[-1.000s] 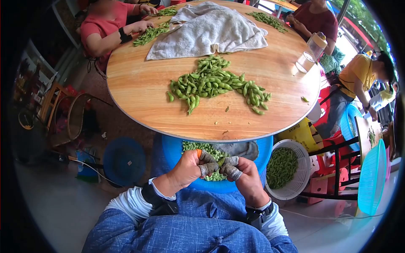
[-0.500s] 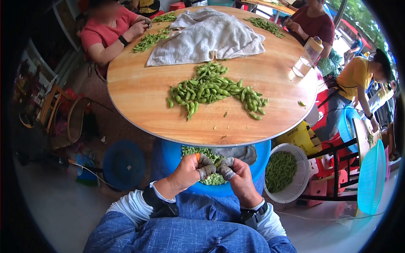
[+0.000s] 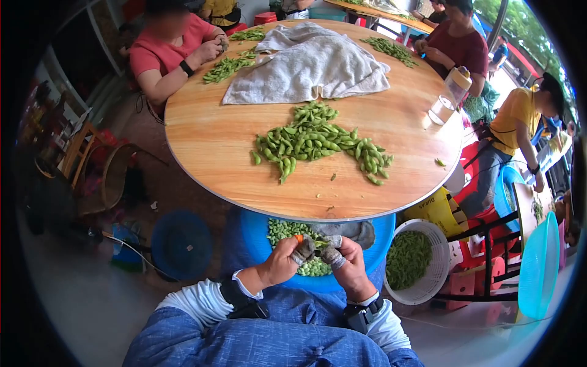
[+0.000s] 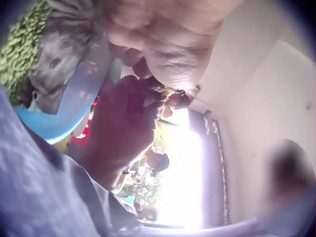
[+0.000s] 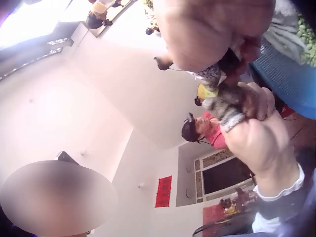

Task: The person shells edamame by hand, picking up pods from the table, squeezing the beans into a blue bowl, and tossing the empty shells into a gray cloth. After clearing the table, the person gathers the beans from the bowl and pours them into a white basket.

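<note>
Both hands are closed on one green pod: the left hand and right hand pinch it between cloth-covered fingertips, just above the blue basin at the person's knees. The basin already holds a good layer of shelled beans, and the white basket beside it is part filled with green pods or shells. A large pile of pods lies unopened on the tabletop, so much of the shelling looks left to do
</note>
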Demonstrator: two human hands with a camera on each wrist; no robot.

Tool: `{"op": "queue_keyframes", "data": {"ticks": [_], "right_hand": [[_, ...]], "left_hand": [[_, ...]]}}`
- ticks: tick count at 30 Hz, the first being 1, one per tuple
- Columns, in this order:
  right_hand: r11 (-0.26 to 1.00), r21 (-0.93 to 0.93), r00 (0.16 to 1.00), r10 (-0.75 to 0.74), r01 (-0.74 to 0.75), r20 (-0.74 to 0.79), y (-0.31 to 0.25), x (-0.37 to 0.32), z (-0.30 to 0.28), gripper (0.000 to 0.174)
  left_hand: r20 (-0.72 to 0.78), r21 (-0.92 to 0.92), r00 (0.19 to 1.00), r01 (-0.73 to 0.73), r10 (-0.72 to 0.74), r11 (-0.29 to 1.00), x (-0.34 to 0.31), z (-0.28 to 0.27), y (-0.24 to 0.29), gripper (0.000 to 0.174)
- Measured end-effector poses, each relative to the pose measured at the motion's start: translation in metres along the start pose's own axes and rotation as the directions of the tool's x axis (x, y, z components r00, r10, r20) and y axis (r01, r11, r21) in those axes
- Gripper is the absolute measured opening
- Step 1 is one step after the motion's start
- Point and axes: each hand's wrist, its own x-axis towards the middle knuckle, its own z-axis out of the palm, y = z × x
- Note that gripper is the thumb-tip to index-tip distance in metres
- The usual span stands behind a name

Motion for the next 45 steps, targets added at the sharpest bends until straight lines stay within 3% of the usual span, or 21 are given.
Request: {"op": "queue_keyframes", "data": {"ticks": [1,2,3,4,7,8,12,18,22,24,26,28,30,31,33,35,37,39,40,43,45], "right_hand": [[1.000,0.005,0.999,-0.024,0.023,0.022,0.005,0.003,-0.002,0.020],[0.999,0.010,0.998,-0.045,0.045,0.035,0.007,0.003,-0.004,0.020],[0.998,0.014,0.997,-0.065,0.064,0.043,0.009,0.002,-0.006,0.020],[0.998,0.047,0.998,-0.037,0.034,0.057,0.010,0.003,-0.008,0.019],[0.996,-0.035,0.997,0.081,-0.081,0.008,-0.002,0.003,-0.006,0.018],[0.991,-0.095,0.996,0.093,-0.092,0.007,-0.006,0.003,-0.005,0.018],[0.951,-0.294,0.995,0.096,-0.092,0.000,-0.014,0.004,0.002,0.018],[0.916,-0.363,0.983,0.183,-0.170,0.004,-0.001,0.004,-0.008,0.011],[0.500,-0.866,1.000,0.010,-0.022,-0.020,0.018,0.005,-0.011,0.012],[0.527,-0.843,0.994,0.071,-0.106,-0.080,0.029,0.005,-0.020,0.014],[0.616,-0.786,0.997,-0.009,-0.060,-0.082,0.046,0.001,-0.032,0.012],[0.668,-0.730,0.973,-0.034,-0.147,-0.227,0.032,-0.007,-0.042,0.005],[0.717,-0.683,0.846,-0.274,-0.137,-0.457,0.023,-0.021,-0.083,0.009],[0.902,-0.400,0.760,-0.146,-0.160,-0.633,0.004,-0.032,-0.095,0.009],[0.997,-0.039,0.637,0.015,-0.071,-0.771,-0.015,-0.050,-0.121,0.013],[0.999,0.043,0.553,0.052,-0.030,-0.831,-0.016,-0.064,-0.141,0.015],[0.998,-0.051,0.625,-0.018,-0.034,-0.780,-0.019,-0.064,-0.130,0.016],[0.987,-0.134,0.705,-0.036,-0.084,-0.709,-0.024,-0.058,-0.108,0.018],[0.974,-0.192,0.742,-0.038,-0.123,-0.670,-0.024,-0.054,-0.099,0.017],[0.921,-0.355,0.853,-0.054,-0.159,-0.519,-0.024,-0.042,-0.068,0.014],[0.918,-0.357,0.904,0.002,-0.171,-0.427,-0.031,-0.029,-0.037,0.016]], "left_hand": [[0.018,-0.331,0.984,0.173,-0.177,0.928,0.000,-0.001,-0.002,0.017],[0.100,-0.619,0.938,0.321,-0.333,0.717,-0.001,0.001,-0.005,0.017],[0.233,-0.816,0.866,0.422,-0.444,0.396,-0.002,0.003,-0.009,0.016],[0.317,-0.818,0.867,0.455,-0.385,0.351,-0.001,-0.001,-0.011,0.016],[0.205,-0.464,0.901,0.433,-0.383,0.772,0.003,-0.008,-0.017,0.017],[0.173,-0.210,0.949,0.298,-0.264,0.931,0.007,-0.007,-0.018,0.020],[0.135,-0.023,0.988,0.082,-0.078,0.996,0.008,-0.003,-0.013,0.016],[0.157,0.138,0.959,0.213,-0.234,0.967,0.005,-0.010,-0.019,0.013],[0.061,-0.045,0.890,0.456,-0.453,0.889,-0.001,0.007,-0.061,0.015],[0.073,-0.121,0.840,0.542,-0.537,0.832,-0.002,0.011,-0.088,0.019],[0.185,0.207,0.819,0.508,-0.544,0.836,0.003,0.009,-0.073,0.023],[0.214,0.557,0.794,0.379,-0.569,0.739,0.004,0.004,-0.051,0.035],[0.211,0.597,0.933,0.112,-0.290,0.794,0.003,-0.012,-0.013,0.037],[0.218,0.615,0.966,-0.027,-0.137,0.788,0.007,-0.023,-0.002,0.038],[0.049,0.586,0.978,-0.191,0.201,0.787,0.020,-0.052,0.002,0.034],[-0.312,0.603,0.930,0.036,0.194,0.797,0.042,-0.074,0.017,0.023],[-0.392,0.812,0.861,0.158,0.324,0.562,0.069,-0.100,0.012,0.020],[-0.350,0.869,0.907,0.222,0.233,0.442,0.087,-0.120,-0.010,0.019],[-0.378,0.852,0.915,0.284,0.142,0.439,0.093,-0.127,-0.018,0.021],[-0.333,0.888,0.931,0.258,0.148,0.380,0.092,-0.125,-0.010,0.017],[-0.379,0.614,0.924,0.209,0.052,0.761,0.081,-0.122,-0.012,0.013]]}}
